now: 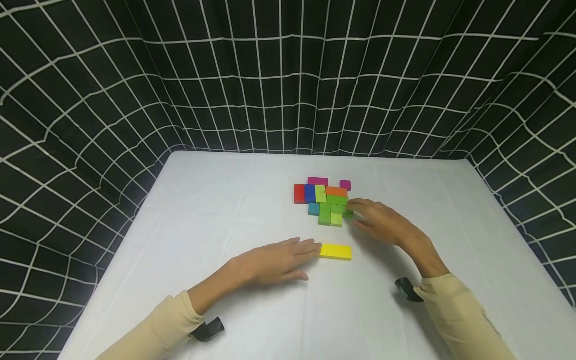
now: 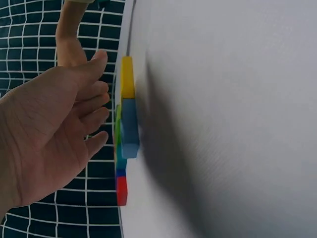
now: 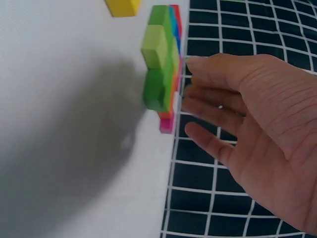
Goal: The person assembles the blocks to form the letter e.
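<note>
Over the white table, my left hand (image 1: 280,261) has its fingers extended, the fingertips at the left end of a yellow block (image 1: 336,252). A light blue block (image 2: 130,128) stands end to end with the yellow one in the left wrist view; in the head view the left hand hides it. My right hand (image 1: 386,223) hovers at the right edge of a cluster of colored blocks, fingers loosely bent. Its fingertips partly cover a dark green block (image 3: 156,89) beside a lime block (image 3: 154,47). Whether they touch it, I cannot tell.
The cluster includes a red block (image 1: 299,194), a dark blue block (image 1: 309,193), an orange block (image 1: 336,191) and a teal block (image 1: 314,209). A small magenta block (image 1: 345,185) sits apart behind it. Black grid-patterned curtains (image 1: 288,75) surround the table (image 1: 216,200).
</note>
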The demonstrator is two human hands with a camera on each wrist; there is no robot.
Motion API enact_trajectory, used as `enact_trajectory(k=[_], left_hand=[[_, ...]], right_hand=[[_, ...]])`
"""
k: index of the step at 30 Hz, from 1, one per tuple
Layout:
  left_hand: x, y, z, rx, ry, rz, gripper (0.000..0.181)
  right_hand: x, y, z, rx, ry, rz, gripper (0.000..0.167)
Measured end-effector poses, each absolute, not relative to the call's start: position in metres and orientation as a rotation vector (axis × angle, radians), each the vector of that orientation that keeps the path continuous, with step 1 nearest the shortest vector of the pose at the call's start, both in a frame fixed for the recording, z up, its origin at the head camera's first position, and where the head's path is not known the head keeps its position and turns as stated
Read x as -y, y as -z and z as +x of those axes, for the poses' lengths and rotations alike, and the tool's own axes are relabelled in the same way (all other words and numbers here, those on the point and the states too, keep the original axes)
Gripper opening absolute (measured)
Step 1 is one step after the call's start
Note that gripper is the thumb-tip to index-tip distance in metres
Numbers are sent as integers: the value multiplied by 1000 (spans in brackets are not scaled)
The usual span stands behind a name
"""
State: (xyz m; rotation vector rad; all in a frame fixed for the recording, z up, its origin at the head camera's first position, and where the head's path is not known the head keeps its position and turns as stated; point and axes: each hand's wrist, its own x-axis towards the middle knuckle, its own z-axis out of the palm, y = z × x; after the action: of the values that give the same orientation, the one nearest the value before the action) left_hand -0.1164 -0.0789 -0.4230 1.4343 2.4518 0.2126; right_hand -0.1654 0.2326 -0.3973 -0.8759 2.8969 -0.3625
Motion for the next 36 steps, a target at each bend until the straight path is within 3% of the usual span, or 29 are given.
enact_trajectory(k=[6,13,28,36], left_hand=[[75,425,-110,-2390,-220,1379,69],[74,420,-108,-2409,-174,1322,66],[71,421,-108,-2404,-198,1286,61],[70,417,-108,-2409,-141,1310,60]], right_hand=[[-237,406,-165,-2828,346,-922,42],[-252,397,-165,-2945,285,-678,41],[-256,404,-171,-2958,109,-562,50],[-248,392,-162,-2881,375,-687,43]])
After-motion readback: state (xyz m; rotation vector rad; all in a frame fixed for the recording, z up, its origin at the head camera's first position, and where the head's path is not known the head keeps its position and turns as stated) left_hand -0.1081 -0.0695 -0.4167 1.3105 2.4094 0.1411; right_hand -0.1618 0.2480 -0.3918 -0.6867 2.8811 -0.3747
